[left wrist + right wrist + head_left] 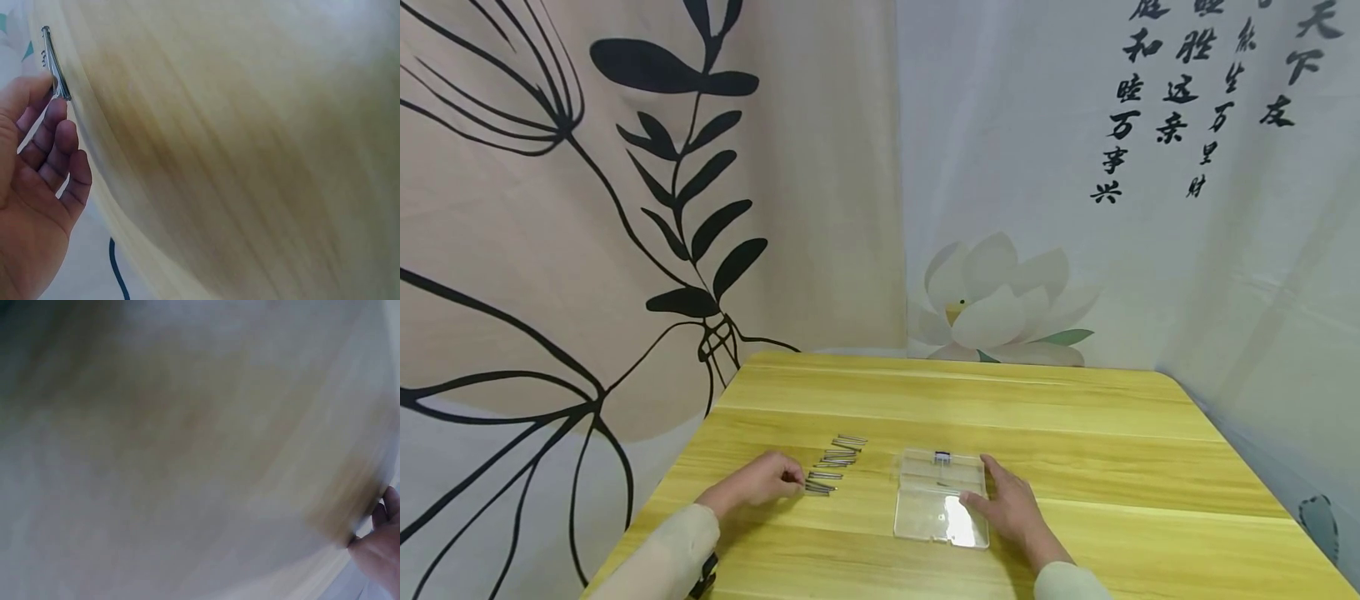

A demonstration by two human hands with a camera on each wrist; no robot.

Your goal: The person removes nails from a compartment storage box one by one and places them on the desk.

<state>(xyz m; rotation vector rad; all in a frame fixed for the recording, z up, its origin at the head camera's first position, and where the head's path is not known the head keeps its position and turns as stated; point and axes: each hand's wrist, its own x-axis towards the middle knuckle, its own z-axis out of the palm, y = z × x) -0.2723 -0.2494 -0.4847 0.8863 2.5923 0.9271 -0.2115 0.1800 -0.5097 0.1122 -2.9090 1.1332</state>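
Note:
Several thin grey metal nails (838,452) lie in a loose row on the wooden table, left of a clear plastic box (917,512). At the near end of that row, my left hand (767,479) pinches at the nails with thumb and forefinger. In the left wrist view, the thumb and forefinger of the left hand (37,144) meet at the nails (55,62), its other fingers loosely curled. My right hand (1011,504) holds the box's right side, thumb over its surface. Only part of the right hand (378,540) shows in the right wrist view, blurred. A thin sliver-like piece (946,485) lies in the box.
The yellow wood-grain table (1112,450) extends beyond the box and to the right. Behind it hangs a printed curtain (827,183) with plants, a lotus and writing. A dark cable (117,269) hangs past the table edge in the left wrist view.

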